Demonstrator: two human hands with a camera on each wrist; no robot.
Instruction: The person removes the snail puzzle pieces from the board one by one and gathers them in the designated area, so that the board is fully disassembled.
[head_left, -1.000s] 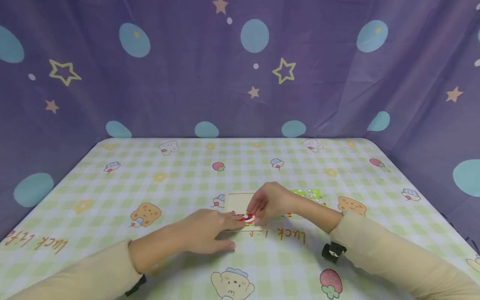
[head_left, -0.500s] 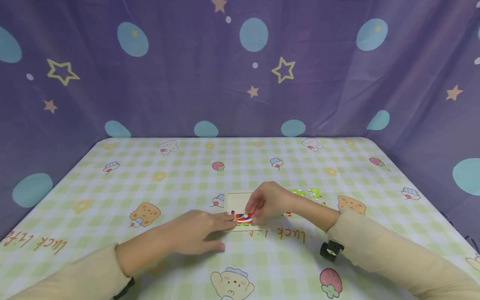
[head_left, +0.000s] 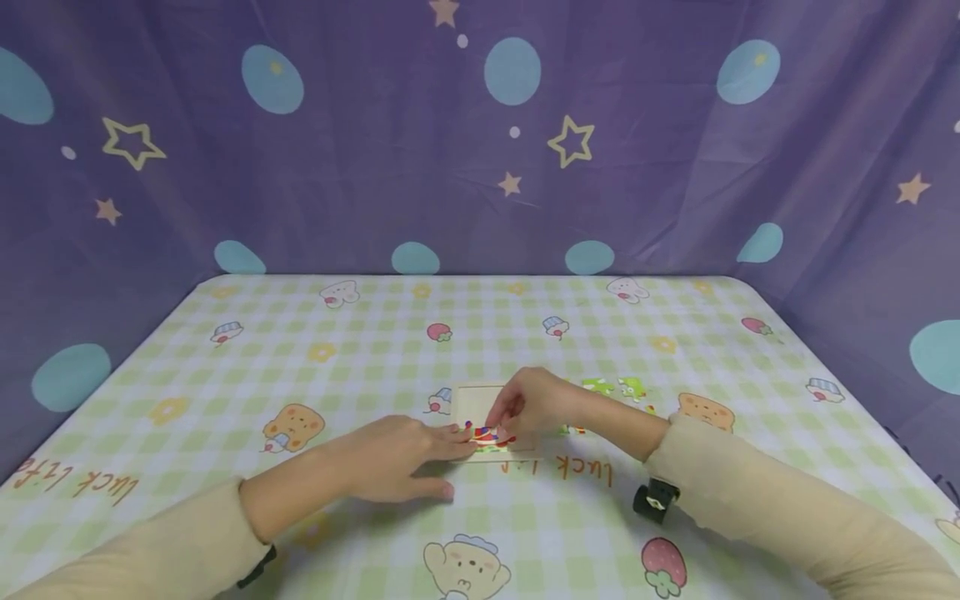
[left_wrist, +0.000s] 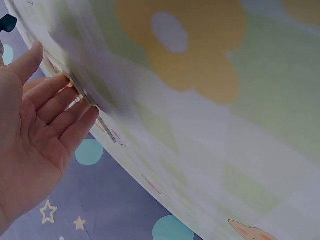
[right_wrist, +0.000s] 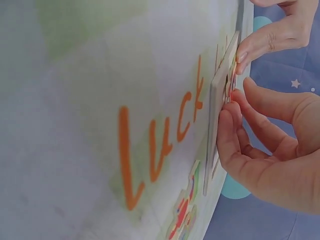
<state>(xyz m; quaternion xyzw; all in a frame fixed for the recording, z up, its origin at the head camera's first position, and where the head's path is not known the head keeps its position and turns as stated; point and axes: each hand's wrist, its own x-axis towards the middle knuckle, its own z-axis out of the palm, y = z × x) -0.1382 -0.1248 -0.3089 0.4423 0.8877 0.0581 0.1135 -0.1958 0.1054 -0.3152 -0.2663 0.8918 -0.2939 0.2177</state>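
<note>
A shallow wooden puzzle board (head_left: 476,402) lies flat near the table's middle. Red, blue and green puzzle pieces (head_left: 486,435) sit in its near part. From the left, my left hand (head_left: 397,458) rests its straight fingertips at the board's left side, its thumb held apart. My right hand (head_left: 536,404) reaches over the board from the right, with bent fingers and thumb pinching a small red puzzle piece (head_left: 512,439) beside the others. In the right wrist view my right hand (right_wrist: 275,150) has its fingertips at the board's face; they partly hide the piece.
Loose green puzzle pieces (head_left: 632,388) lie right of the board, partly behind my right forearm; red ones (right_wrist: 182,212) show in the right wrist view. A checked cloth (head_left: 375,350) covers the table. A purple curtain (head_left: 337,167) hangs behind it.
My left fingertips have drawn back left, uncovering more of the red and blue pieces. My right fingertips have shifted slightly left over the board, and red now shows beneath them.
</note>
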